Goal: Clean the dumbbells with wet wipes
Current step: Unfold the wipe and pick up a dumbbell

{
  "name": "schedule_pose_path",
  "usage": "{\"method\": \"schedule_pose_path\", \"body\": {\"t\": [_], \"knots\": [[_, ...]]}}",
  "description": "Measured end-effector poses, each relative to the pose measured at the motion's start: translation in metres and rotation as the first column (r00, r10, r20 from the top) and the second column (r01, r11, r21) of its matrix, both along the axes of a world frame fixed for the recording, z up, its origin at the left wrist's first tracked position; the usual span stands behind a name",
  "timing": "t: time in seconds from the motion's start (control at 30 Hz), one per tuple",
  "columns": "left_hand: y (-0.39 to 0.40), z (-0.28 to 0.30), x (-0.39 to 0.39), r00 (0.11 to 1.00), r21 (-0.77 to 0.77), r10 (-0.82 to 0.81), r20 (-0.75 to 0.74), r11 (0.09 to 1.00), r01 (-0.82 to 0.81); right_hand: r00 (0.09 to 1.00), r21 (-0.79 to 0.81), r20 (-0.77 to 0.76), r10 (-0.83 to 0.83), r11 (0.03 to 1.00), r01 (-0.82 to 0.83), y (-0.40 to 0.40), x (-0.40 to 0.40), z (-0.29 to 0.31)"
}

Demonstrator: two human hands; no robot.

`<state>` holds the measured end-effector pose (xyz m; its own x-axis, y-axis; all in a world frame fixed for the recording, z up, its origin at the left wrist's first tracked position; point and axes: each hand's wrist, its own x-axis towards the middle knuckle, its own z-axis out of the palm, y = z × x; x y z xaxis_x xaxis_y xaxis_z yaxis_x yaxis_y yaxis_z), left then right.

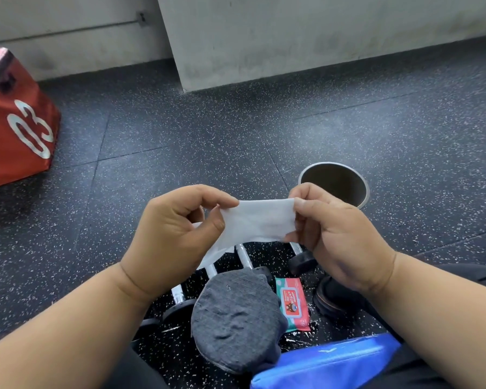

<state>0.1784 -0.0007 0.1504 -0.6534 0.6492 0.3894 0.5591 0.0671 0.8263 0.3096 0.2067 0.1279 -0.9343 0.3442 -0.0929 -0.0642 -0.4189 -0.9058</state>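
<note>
dumbbells [244, 258] are lying on the speckled rubber floor [180, 130] just in front of the person, low in the view, their chrome handles and dark round ends partly hidden behind the hands and a grey socked foot [235, 318]. how many there are is hard to say; at least three handles seem to be showing. a wet wipe [260, 221] is being held above them, stretched between the two hands: the left hand [177, 234] is pinching one end between thumb and curled fingers, with the loose corner drooping down below it, and the right hand [337, 237] is pinching the other end the same way. both hands are closed tight on the sheet, nothing else in them.

the wet wipe pack [292, 303], red and green, is lying on the floor just beside the foot, near a dark shoe [334, 296]. a steel bin [334, 182] is standing open behind the right hand, and a red box marked 03 [14, 124] is sitting well apart at the left.

judging from this, the task is only getting started: a wipe is out and being spread open, but it is not touching any dumbbell. the wiping of the handles and ends is all left to do, and then probably dropping the used wipe in the bin.
</note>
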Motion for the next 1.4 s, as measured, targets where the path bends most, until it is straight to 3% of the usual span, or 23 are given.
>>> {"method": "schedule_pose_path", "body": {"t": [0.23,0.3,0.5,0.73,0.87,1.03,1.23,1.4], "knots": [[0.003,0.002,0.003,0.975,-0.072,-0.015,-0.223,0.997,-0.001,0.988,-0.187,0.131,0.079,0.981,-0.054,-0.007,-0.002,0.003],[0.004,0.003,0.004,0.972,-0.075,-0.018,-0.235,0.997,0.001,0.987,-0.13,0.141,0.08,0.99,-0.062,-0.007,-0.002,0.001],[0.003,-0.001,0.003,0.991,-0.062,0.006,-0.134,0.998,-0.015,0.985,0.292,0.131,0.116,0.945,-0.15,0.0,0.003,-0.005],[0.002,-0.001,0.003,0.997,-0.081,0.008,-0.076,0.997,-0.014,0.995,0.361,0.091,0.035,0.93,-0.066,-0.006,0.001,-0.005],[0.001,0.0,0.004,0.999,-0.084,-0.003,-0.048,0.996,-0.001,0.995,0.304,0.094,-0.03,0.953,0.0,-0.007,0.001,-0.005],[0.001,-0.004,0.003,1.0,-0.07,0.008,-0.022,0.997,-0.01,0.993,0.102,0.107,-0.048,0.994,0.037,-0.008,-0.002,-0.002],[0.001,-0.014,-0.001,0.999,-0.052,0.032,0.032,0.998,-0.03,0.978,-0.194,0.202,0.049,0.981,-0.009,-0.007,-0.006,-0.006],[0.002,-0.016,-0.001,0.999,-0.104,0.019,-0.034,0.994,-0.022,0.968,-0.335,0.197,0.157,0.938,-0.084,-0.003,-0.005,-0.007]]}}
